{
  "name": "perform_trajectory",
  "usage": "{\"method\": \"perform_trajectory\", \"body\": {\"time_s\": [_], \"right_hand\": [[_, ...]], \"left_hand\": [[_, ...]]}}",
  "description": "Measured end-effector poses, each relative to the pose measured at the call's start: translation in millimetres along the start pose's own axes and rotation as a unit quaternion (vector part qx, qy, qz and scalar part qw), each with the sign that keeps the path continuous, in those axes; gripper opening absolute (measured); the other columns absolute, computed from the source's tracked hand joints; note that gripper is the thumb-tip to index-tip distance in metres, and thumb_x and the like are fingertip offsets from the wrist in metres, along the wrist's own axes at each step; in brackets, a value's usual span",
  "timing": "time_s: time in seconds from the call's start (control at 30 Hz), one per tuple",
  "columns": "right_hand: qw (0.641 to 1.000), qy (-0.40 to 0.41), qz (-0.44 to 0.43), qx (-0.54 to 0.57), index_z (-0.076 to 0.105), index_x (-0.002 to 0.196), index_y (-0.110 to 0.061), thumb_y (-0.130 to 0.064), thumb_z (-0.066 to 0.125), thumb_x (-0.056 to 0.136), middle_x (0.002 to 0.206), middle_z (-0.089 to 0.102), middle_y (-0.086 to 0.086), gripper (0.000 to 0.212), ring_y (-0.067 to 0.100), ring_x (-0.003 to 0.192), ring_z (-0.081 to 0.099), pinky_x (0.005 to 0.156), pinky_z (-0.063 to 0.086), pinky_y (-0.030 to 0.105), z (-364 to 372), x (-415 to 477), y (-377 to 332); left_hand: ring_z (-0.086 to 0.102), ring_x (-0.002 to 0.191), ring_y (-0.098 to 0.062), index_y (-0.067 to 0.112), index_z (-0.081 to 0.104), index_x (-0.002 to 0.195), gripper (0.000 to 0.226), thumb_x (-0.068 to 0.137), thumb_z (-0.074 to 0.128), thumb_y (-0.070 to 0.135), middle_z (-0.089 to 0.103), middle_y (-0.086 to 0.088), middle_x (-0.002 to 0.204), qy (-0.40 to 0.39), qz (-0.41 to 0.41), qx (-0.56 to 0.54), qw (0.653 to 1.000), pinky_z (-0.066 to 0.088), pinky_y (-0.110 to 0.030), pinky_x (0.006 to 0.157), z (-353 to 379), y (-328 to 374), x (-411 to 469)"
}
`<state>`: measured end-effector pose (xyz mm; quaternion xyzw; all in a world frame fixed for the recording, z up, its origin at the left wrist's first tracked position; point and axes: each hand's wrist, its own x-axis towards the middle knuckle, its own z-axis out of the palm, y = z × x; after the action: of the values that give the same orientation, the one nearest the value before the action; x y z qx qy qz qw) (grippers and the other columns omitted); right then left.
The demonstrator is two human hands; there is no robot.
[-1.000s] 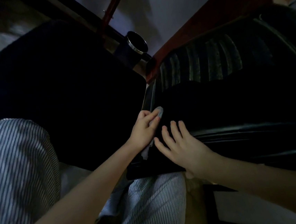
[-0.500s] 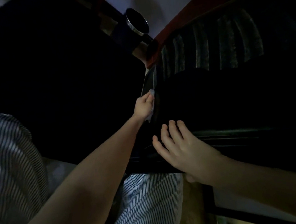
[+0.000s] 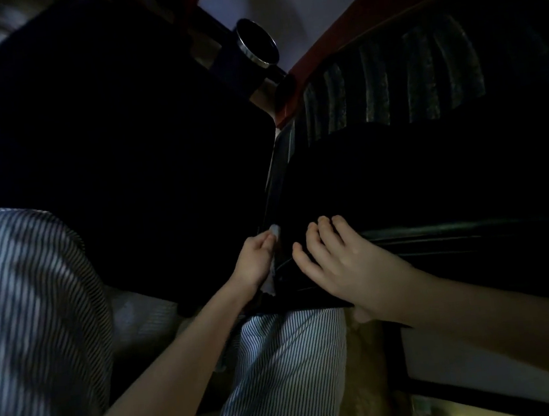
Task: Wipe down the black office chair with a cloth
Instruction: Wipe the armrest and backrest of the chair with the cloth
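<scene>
The left hand (image 3: 254, 260) curls round a pale cloth (image 3: 274, 232), pressing it to the near left edge of the black office chair (image 3: 397, 179), likely rubbing that trim; rightward, the right hand (image 3: 342, 261) lies flat, fingers apart, probably steadying it

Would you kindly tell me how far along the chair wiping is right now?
Done: too dark to tell. In hand: the left hand grips a pale cloth against the black office chair at its side edge, while the right hand rests on it. Left: probably its broad surfaces.
</scene>
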<state>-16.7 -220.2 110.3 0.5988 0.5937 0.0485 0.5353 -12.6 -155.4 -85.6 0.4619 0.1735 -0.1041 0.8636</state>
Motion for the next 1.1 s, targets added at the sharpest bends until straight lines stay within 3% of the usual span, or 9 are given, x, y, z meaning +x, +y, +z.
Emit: {"method": "perform_trajectory", "body": {"time_s": [0.2,0.3,0.4,0.53,0.67,0.73,0.8,0.97,1.1], "right_hand": [[1.000,0.017,0.004,0.007,0.058,0.124,-0.007,-0.021,0.028,0.089,0.112,0.063,0.025,0.048,0.038,0.101,0.061,0.088,0.048,0.047,1.9,0.1,0.3],[1.000,0.018,0.004,0.000,0.059,0.123,-0.008,-0.028,0.046,0.088,0.111,0.063,0.024,0.043,0.038,0.102,0.061,0.088,0.048,0.047,5.5,-0.2,-1.8],[1.000,0.014,0.002,0.019,0.061,0.121,-0.009,-0.020,0.031,0.089,0.110,0.065,0.022,0.045,0.036,0.101,0.062,0.087,0.049,0.045,1.3,1.4,-0.4],[1.000,0.005,0.011,0.029,0.061,0.120,-0.008,-0.018,0.025,0.091,0.110,0.065,0.022,0.048,0.036,0.101,0.062,0.088,0.049,0.045,3.7,1.1,-3.4],[1.000,0.018,0.010,0.010,0.055,0.124,-0.002,-0.034,0.050,0.088,0.114,0.061,0.026,0.048,0.039,0.104,0.059,0.091,0.046,0.049,10.9,0.5,-5.5],[1.000,0.019,0.010,0.018,0.056,0.122,-0.002,-0.032,0.047,0.090,0.113,0.063,0.024,0.044,0.038,0.103,0.060,0.090,0.047,0.048,11.2,1.3,-6.8],[0.999,0.012,0.010,0.038,0.058,0.120,-0.003,-0.025,0.039,0.093,0.110,0.064,0.023,0.040,0.037,0.101,0.061,0.088,0.049,0.046,11.5,2.6,-7.6],[1.000,0.008,0.001,0.007,0.055,0.120,0.000,-0.016,0.025,0.092,0.110,0.063,0.025,0.043,0.038,0.101,0.060,0.088,0.050,0.047,9.0,2.6,-7.4],[1.000,-0.009,0.006,0.013,0.058,0.120,-0.002,-0.022,0.033,0.090,0.109,0.064,0.023,0.044,0.037,0.100,0.061,0.087,0.050,0.046,7.8,4.0,-7.4]], "left_hand": [[0.061,0.103,-0.009,0.005,0.058,0.120,0.028,0.099,0.039,0.008,0.063,-0.008,0.113,-0.015,0.088,-0.003,0.996,0.046,-0.020,0.093,0.2,33.1,10.0],[0.058,0.067,0.012,0.019,0.058,0.085,0.028,0.099,0.038,0.007,0.059,-0.002,0.079,-0.029,0.142,0.059,0.988,0.043,-0.005,0.067,4.8,72.2,24.2],[0.055,0.071,-0.014,0.007,0.057,0.084,0.026,0.095,0.038,0.020,0.060,-0.028,0.080,-0.038,0.188,0.129,0.973,0.043,-0.027,0.066,12.0,86.2,55.5],[0.058,0.085,-0.020,-0.005,0.060,0.097,0.030,0.097,0.038,0.016,0.065,-0.022,0.094,0.000,0.160,0.166,0.973,0.043,-0.027,0.074,11.0,77.8,100.7],[0.054,0.117,-0.022,0.001,0.046,0.135,0.040,0.100,0.038,0.019,0.057,-0.014,0.127,0.008,0.066,0.118,0.991,0.042,-0.031,0.101,14.0,63.0,124.8],[0.059,0.101,-0.020,0.002,0.045,0.135,0.039,0.101,0.037,0.020,0.061,-0.010,0.114,0.010,0.007,0.036,0.999,0.046,-0.031,0.089,15.1,48.3,125.1],[0.057,0.103,-0.021,0.000,0.043,0.136,0.039,0.101,0.037,0.017,0.059,-0.011,0.115,0.003,-0.017,0.014,1.000,0.044,-0.030,0.088,13.9,36.6,122.5],[0.051,0.120,-0.034,-0.001,0.043,0.136,0.040,0.101,0.038,0.017,0.055,-0.022,0.127,-0.014,-0.021,0.137,0.990,0.041,-0.038,0.099,1.8,9.3,106.9],[0.060,0.100,-0.041,0.001,0.051,0.130,0.038,0.101,0.036,0.020,0.062,-0.029,0.109,-0.024,-0.003,0.205,0.979,0.045,-0.033,0.073,-8.3,-7.7,88.8]]}}
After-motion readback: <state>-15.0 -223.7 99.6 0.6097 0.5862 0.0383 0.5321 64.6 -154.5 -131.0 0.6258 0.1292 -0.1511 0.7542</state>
